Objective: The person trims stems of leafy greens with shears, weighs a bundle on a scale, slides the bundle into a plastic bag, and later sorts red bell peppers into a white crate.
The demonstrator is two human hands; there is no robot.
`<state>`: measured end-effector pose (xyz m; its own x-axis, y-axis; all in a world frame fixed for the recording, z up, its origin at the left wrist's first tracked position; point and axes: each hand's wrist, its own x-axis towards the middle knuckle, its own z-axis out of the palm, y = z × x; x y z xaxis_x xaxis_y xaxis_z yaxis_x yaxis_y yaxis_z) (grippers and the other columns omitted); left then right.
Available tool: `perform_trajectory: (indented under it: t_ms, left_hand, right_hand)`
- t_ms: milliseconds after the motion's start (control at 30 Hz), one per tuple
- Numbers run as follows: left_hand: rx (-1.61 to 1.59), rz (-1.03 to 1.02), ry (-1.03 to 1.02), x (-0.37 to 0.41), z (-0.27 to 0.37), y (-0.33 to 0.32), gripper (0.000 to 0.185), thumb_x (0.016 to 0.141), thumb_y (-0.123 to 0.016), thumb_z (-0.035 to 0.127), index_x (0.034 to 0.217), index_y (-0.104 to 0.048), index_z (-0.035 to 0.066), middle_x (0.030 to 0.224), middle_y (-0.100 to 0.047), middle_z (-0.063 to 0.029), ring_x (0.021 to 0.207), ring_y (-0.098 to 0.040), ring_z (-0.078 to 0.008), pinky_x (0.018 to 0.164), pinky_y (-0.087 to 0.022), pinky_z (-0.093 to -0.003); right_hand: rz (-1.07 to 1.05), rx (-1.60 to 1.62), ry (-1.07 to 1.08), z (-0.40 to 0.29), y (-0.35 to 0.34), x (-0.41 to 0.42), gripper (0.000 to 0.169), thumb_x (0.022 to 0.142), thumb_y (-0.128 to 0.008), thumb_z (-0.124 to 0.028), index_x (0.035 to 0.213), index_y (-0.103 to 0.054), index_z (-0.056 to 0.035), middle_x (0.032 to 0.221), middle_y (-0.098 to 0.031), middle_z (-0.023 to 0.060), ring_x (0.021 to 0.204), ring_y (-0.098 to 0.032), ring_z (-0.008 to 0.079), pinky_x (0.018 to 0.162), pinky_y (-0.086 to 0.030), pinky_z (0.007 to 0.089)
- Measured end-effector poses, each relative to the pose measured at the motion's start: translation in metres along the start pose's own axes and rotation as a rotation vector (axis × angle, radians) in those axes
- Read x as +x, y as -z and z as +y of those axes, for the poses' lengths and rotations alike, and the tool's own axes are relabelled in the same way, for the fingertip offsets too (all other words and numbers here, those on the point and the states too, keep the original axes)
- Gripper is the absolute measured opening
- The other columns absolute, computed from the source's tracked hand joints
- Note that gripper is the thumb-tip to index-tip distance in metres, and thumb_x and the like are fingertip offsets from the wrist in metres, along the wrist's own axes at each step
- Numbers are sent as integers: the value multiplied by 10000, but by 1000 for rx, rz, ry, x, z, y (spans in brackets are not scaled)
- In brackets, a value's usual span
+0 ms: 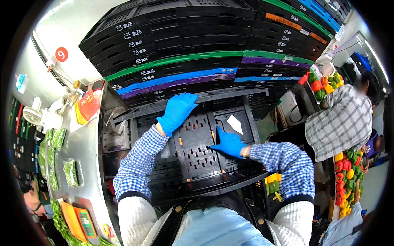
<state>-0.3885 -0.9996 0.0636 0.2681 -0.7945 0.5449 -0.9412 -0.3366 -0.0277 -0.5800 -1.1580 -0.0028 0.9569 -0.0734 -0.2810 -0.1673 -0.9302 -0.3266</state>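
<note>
A black plastic folding crate (pixel 197 138) lies directly before me, its slotted panels and orange clips showing inside the raised rim. My left hand (pixel 179 113), in a blue glove, is curled over the crate's far rim, with its fingertips partly hidden. Over the right part of the crate is my right hand (pixel 229 143), also gloved in blue. Its thumb and forefinger are spread apart beside an orange clip, and nothing shows between them. A white paper label (pixel 235 124) sticks to the panel just beyond that hand.
Tall stacks of folded crates (pixel 184 40) rise ahead. At left, a steel table (pixel 89 172) bears bagged greens (pixel 70 172), an orange scale (pixel 83 221) and scissors (pixel 107 230). At right, a person in a checked shirt (pixel 341 120) stands near bell peppers (pixel 346 178).
</note>
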Motion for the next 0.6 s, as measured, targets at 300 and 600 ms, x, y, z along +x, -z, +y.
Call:
perform_trajectory:
  t_ms: [300,600]
  left_hand:
    - [-80,5,26,0,3,15,303,773,-659,225,1029,-588,78,846,-587,-77,759,-581,-240,631,-480,-346]
    - [-155,60,-32,6,8,10,281,766,-651,230,999,-582,90,796,-551,-76,720,-572,-248,593,-473,-358]
  right_hand:
    - [174,102,-38,-4,-23,5,860,743,-675,-246,1400,-182,9,909,-590,278,768,-615,385,642,-495,456]
    - [266,226,-125,-1,20,-32,775,739,-678,-363,1285,-346,76,1061,-542,292,967,-563,406,785,-490,435]
